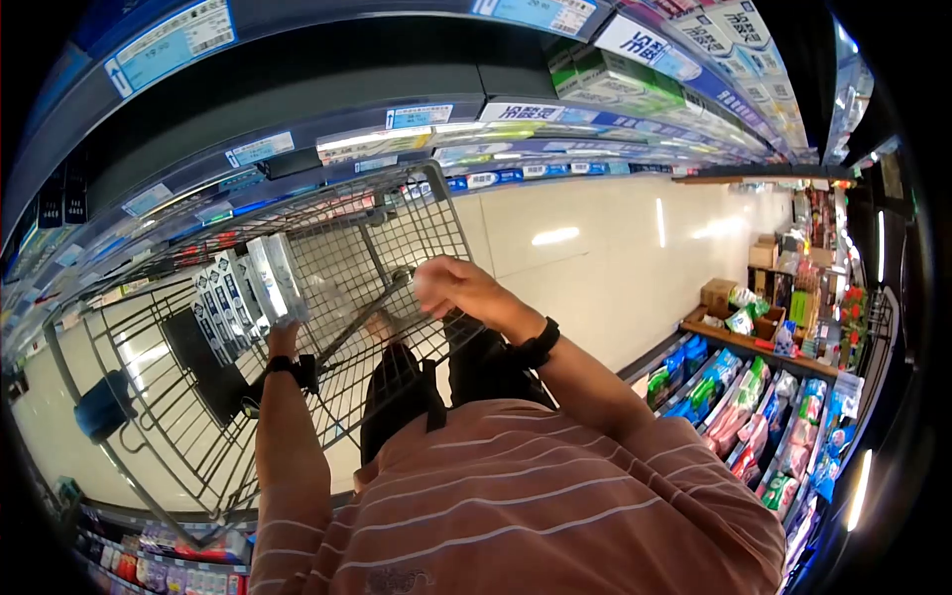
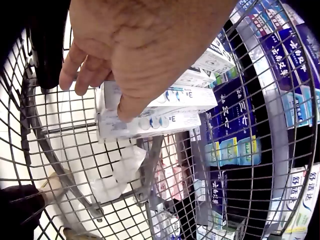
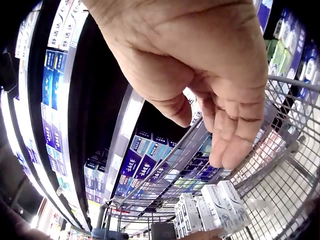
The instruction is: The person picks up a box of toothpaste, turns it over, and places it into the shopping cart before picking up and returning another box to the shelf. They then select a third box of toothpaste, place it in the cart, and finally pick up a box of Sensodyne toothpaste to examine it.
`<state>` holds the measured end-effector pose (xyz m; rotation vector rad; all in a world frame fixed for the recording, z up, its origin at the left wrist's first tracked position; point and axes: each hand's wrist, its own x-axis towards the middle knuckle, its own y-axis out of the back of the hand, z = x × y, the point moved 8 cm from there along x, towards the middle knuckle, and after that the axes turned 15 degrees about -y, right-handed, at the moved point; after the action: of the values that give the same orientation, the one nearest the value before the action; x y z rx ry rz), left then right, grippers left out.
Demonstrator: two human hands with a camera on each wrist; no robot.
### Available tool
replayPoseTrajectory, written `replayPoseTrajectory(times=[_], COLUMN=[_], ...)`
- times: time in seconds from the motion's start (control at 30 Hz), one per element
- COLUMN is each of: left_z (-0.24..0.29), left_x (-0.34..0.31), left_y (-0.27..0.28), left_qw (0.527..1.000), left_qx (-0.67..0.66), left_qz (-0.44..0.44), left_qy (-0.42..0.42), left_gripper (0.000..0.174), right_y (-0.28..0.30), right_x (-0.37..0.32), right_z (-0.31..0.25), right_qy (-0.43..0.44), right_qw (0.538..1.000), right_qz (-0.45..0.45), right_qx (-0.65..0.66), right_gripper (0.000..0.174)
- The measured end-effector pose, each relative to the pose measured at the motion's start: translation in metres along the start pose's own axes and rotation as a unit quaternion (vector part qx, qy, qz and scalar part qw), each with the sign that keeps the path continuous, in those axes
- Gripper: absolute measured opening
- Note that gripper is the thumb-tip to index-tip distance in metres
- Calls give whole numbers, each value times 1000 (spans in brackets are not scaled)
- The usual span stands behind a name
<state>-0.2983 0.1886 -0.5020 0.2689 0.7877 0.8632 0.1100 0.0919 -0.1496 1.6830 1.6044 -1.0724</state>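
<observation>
Inside the wire shopping cart [image 1: 436, 213], several long white toothpaste boxes [image 1: 220, 297] with blue and black print lie side by side. My left hand [image 1: 285, 342] is at their near end. In the left wrist view, its thumb lies along the side of the front toothpaste boxes [image 2: 165, 121], and the left hand's [image 2: 145, 47] other fingers reach round past their ends. My right hand [image 1: 461, 290] is raised over the cart's near side, holding nothing. Its fingers hang loosely bent in the right wrist view, where the right hand [image 3: 200, 70] is above the toothpaste boxes [image 3: 225, 205].
Store shelves [image 1: 297, 84] with price tags and toothpaste run along the far side, right beside the cart. Dark blue toothpaste packs [image 3: 142, 162] stand on a shelf. Sloped bins of bagged goods [image 1: 734, 397] lie at the right, and shiny pale floor [image 1: 595, 233] stretches between.
</observation>
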Motion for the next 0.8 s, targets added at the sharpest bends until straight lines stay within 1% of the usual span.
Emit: replayPoseTrajectory(times=[0.07,0.1,0.13,0.2,0.23,0.33,0.4,0.43,0.47,0.5,0.57,0.6,0.67,0.73,0.8], left_z=[-20,-20,-10,6,18,22,7,-1,6,-17,-20,-10,-6,-12,-6], left_x=[10,6,6,6,5,3,3,1,4,13,15,12,11,10,8], left_y=[-12,-5,-5,-7,-7,-4,-9,-12,-11,-19,-22,-18,-16,-15,-13], left_qw=[985,999,998,992,973,983,999,999,1000,998,991,987,987,991,991], left_qx=[143,38,41,45,148,97,16,-24,-4,17,61,85,110,113,111], left_qz=[-22,19,3,-25,-21,-2,-1,-1,6,13,21,22,31,47,49], left_qy=[-93,-11,-44,-111,-176,-154,-31,31,-16,-62,-120,-132,-115,-60,-59], left_gripper=[37,59,55,47,40,40,39,39,39,38,37,37,36,35,36], right_y=[3,4,3,2,3,7,9,10,11,12,13,13,12,12,12], right_x=[2,1,-2,-8,-10,-14,-16,-18,-19,-18,-15,-14,-13,-13,-14], right_z=[5,4,3,2,5,10,14,15,16,20,26,28,33,36,38], right_qy=[-1,-4,-7,-16,-14,-14,-14,-14,-14,-21,-34,-38,-44,-49,-50], right_qw=[1000,1000,1000,1000,1000,1000,1000,1000,1000,999,999,999,998,998,998], right_qz=[10,10,9,14,12,15,19,20,22,21,17,17,16,18,17], right_qx=[7,8,8,11,13,11,12,13,15,19,29,29,30,30,29], right_gripper=[33,38,43,43,43,42,42,42,41,41,41,41,42,42,43])
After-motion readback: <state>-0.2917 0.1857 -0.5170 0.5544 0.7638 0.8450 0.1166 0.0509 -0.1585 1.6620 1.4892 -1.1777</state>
